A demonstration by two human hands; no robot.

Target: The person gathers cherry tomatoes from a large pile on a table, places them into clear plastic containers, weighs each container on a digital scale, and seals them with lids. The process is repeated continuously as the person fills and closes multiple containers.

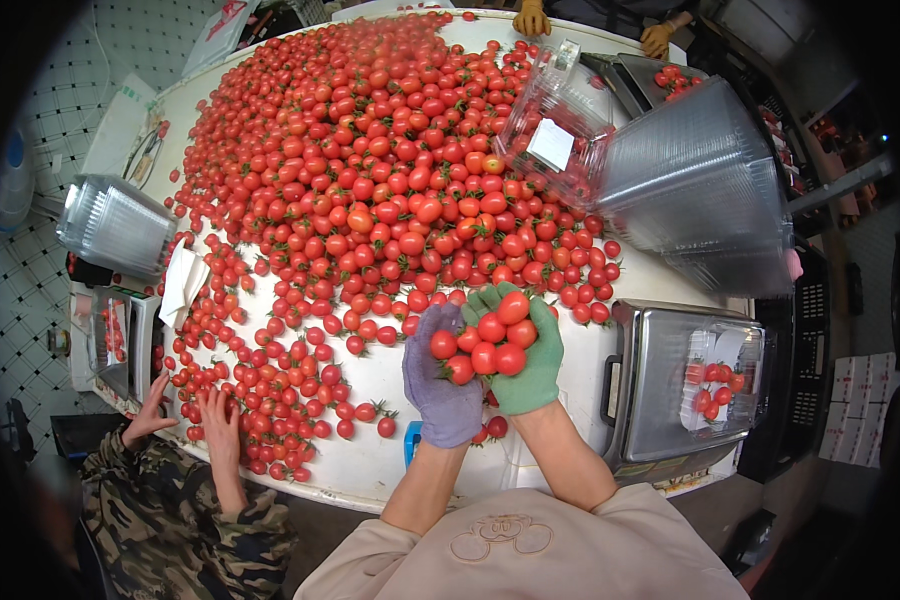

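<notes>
Cupped side by side, my left hand [439, 397] in a purple glove and my right hand [536, 367] in a green glove hold several red cherry tomatoes [487, 341]. They are above the near part of a white table [375, 457], and a few tomatoes show below my wrists. Just beyond my fingers spreads a large heap of cherry tomatoes [375, 172], many with green stems. A bench scale [645, 382] with a steel platform stands to my right. On it rests an open clear plastic punnet [701, 420] with several tomatoes inside.
Tall nested stacks of clear punnets [690, 180] lean at the right. Another punnet stack [120, 225] is at the left, near a second scale [120, 337]. A co-worker's bare hands [221, 427] touch tomatoes at lower left. Across the table are another person's yellow gloves [532, 21].
</notes>
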